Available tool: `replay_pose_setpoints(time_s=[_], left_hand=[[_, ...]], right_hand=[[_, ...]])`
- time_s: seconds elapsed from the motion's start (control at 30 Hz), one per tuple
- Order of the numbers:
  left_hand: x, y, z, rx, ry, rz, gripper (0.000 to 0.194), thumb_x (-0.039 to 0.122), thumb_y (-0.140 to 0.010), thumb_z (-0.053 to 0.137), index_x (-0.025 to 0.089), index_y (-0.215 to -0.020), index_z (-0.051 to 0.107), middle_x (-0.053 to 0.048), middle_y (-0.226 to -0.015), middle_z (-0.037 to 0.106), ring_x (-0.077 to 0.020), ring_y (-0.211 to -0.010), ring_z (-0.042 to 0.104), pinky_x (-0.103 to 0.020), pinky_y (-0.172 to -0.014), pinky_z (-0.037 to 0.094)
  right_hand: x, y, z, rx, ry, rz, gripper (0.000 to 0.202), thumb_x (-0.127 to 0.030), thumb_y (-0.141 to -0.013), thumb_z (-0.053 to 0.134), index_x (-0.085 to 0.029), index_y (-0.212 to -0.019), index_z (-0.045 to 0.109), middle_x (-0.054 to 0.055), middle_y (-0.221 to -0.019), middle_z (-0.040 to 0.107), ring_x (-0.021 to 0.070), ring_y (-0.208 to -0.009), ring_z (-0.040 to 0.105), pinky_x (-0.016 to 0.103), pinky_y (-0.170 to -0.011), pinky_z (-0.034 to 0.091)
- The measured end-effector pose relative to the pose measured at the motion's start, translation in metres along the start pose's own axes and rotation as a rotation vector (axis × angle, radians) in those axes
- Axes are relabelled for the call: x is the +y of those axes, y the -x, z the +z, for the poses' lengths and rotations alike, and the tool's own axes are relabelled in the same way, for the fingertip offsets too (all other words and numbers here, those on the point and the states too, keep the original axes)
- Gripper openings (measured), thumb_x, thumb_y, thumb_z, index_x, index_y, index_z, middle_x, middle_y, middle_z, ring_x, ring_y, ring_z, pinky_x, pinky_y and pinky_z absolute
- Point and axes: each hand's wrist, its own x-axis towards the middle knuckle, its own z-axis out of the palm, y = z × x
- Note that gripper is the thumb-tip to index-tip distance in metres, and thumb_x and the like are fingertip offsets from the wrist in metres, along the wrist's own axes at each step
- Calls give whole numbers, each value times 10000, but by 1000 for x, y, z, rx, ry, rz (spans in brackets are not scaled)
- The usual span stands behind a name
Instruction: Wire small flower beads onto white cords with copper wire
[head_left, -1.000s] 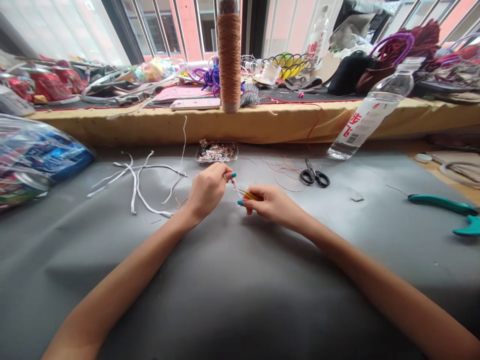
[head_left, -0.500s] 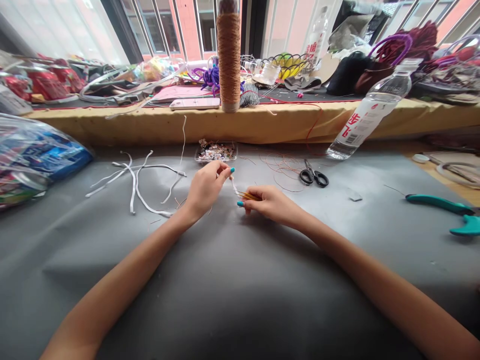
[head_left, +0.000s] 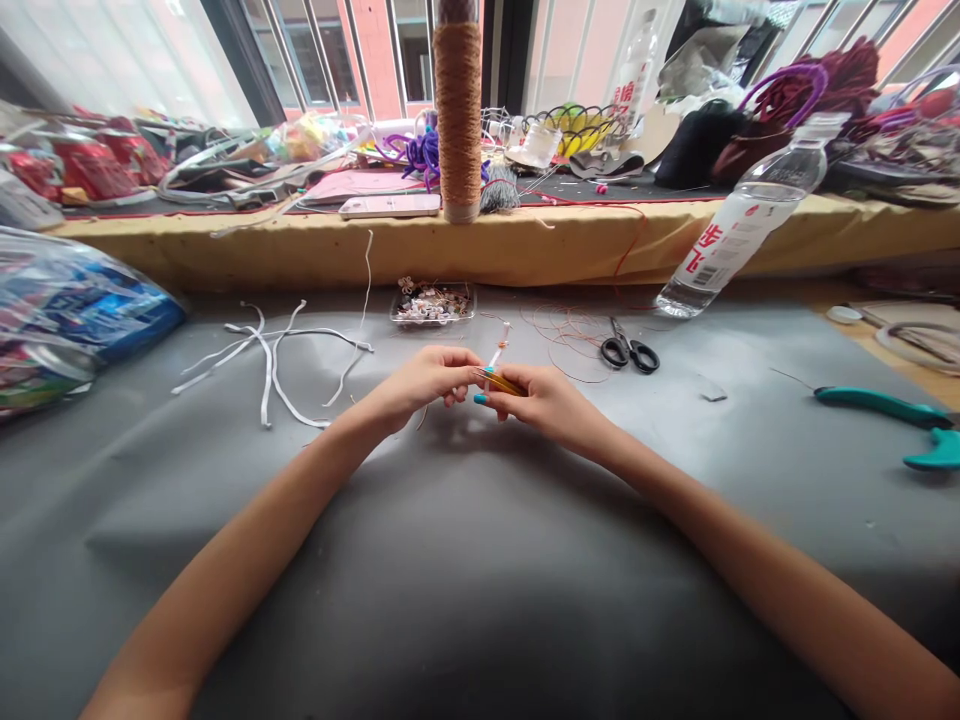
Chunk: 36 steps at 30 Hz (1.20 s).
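My left hand (head_left: 431,382) is closed in a pinch on a short white cord (head_left: 496,355), whose upper end stands up past the fingertips. A bit of copper-coloured wire (head_left: 503,344) shows near the cord's top. My right hand (head_left: 544,400) grips gold-coloured tweezers (head_left: 505,382), with their tips pointing left at the left fingertips. The two hands meet just above the grey table cover (head_left: 480,560). Fingers hide the lower part of the cord and the exact spot where the tweezers touch.
Ahead of my hands sits a clear tray (head_left: 433,318) of small parts. White cords (head_left: 274,365) lie left; thin copper wire (head_left: 562,335), black-handled scissors (head_left: 630,353) and teal pliers (head_left: 877,408) lie right. A water bottle (head_left: 742,225) leans against the ledge (head_left: 337,250). A thread-wrapped cone (head_left: 458,120) stands behind.
My left hand has come down and right to meet the right hand. The cord's free end now points up and away, and the tweezers sit against the left fingertips.
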Motion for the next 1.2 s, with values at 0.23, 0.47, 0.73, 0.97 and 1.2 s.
replay_pose_setpoints(time_s=[0.23, 0.47, 0.73, 0.97, 1.2], left_hand=[[-5, -4, -5, 139, 84, 6, 192, 317, -676, 601, 133, -726, 584, 4, -671, 561, -47, -520, 405, -199, -509, 306], [-6, -4, -6, 172, 115, 36, 193, 313, -665, 620, 123, -689, 594, -16, -679, 594, -29, -470, 334, -195, -459, 236], [-6, -4, -9, 180, 150, 6, 162, 289, -669, 604, 130, -704, 594, -6, -675, 582, -25, -458, 307, -202, -454, 204], [-4, -3, -8, 194, 179, -17, 148, 269, -658, 608, 132, -713, 597, 0, -671, 582, -24, -455, 297, -202, -452, 199], [-3, -2, -6, 167, 159, -26, 150, 280, -662, 610, 132, -653, 584, 15, -628, 555, -26, -460, 297, -206, -464, 200]], right_hand=[[3, -3, -6, 196, 321, -96, 332, -292, -888, 332, -133, -743, 584, 29, -689, 555, 103, -600, 455, 225, -590, 320], [14, -5, -12, 312, 914, -524, 219, -213, -870, 419, -172, -851, 633, 43, -769, 576, 126, -656, 429, 292, -716, 283], [15, -3, -17, 318, 1144, -624, 269, -169, -891, 354, -183, -915, 622, 48, -769, 565, 129, -638, 389, 264, -667, 287], [14, -3, -18, 330, 1210, -703, 247, -177, -883, 385, -174, -915, 630, 45, -756, 579, 137, -656, 411, 267, -637, 286], [15, -1, -17, 354, 1227, -733, 223, -132, -866, 408, -165, -895, 627, 28, -728, 588, 137, -644, 422, 267, -622, 281]])
